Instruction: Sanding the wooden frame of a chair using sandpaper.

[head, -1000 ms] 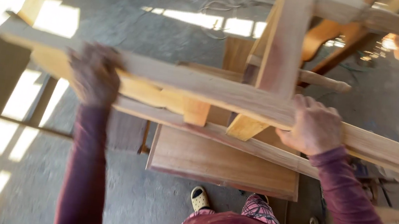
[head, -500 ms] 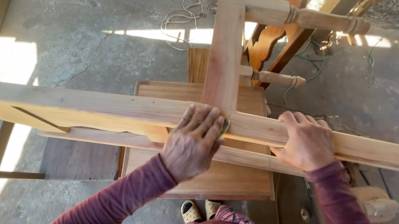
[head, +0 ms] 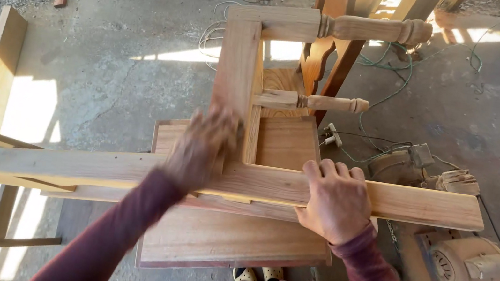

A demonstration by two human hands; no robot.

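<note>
Left hand (head: 200, 150) shifted onto upright post (head: 236, 74), right hand (head: 335, 200) gripping rail (head: 422, 205)

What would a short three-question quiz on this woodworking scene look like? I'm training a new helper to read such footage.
1. True or false: the right hand grips the long horizontal beam.
2. Where does the left hand rest? A) on the power tool B) at the joint where the upright post meets the beam C) on the floor
3. Fill in: the two rails off the post end in ____ spindles.

Key: 1 true; 2 B; 3 turned.
</note>
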